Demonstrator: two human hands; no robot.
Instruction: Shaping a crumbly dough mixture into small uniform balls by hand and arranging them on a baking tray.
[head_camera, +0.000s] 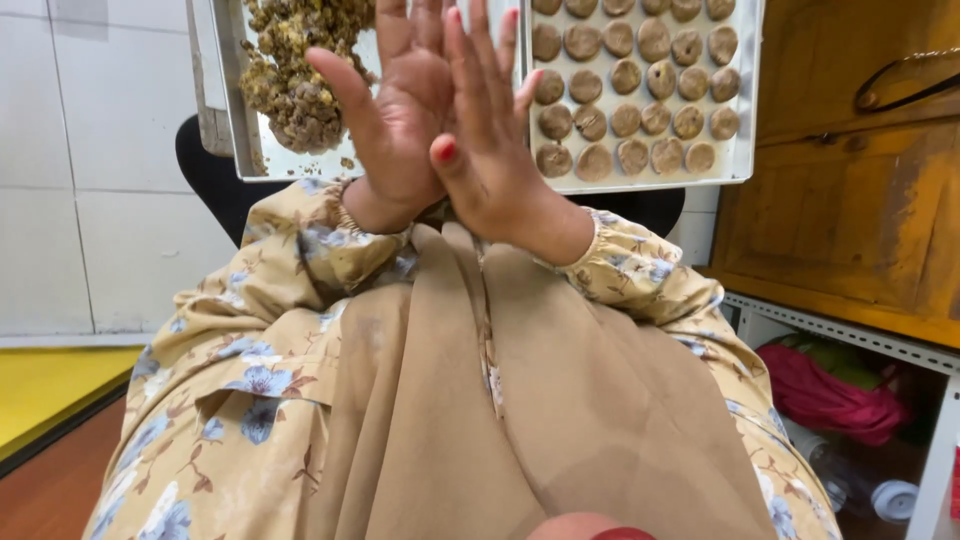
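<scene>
Left hand (395, 110): upper centre of the frame, palm flat and fingers spread, grasping nothing; it presses against the other hand.
Right hand (490, 140): just right of it, also flat and released, fingers straight, red nails showing, laid across the left palm. Whether anything lies between the palms cannot be told.
Tray (745, 120): metal, along the top edge behind the hands, resting on the lap.
Discs (630, 90): round brown pieces in rows, filling the tray's right part at upper right.
Mound (295, 70): lumpy brown-green mass at upper left of the tray, just left of the left thumb.
Sleeves (290, 250): tan with blue flowers, at the wrists below the hands.
Cloth (500, 400): plain tan, covering the lower centre.
Cabinet (850, 200): orange wood, right edge.
Red fabric (830, 395): on a shelf at lower right.
</scene>
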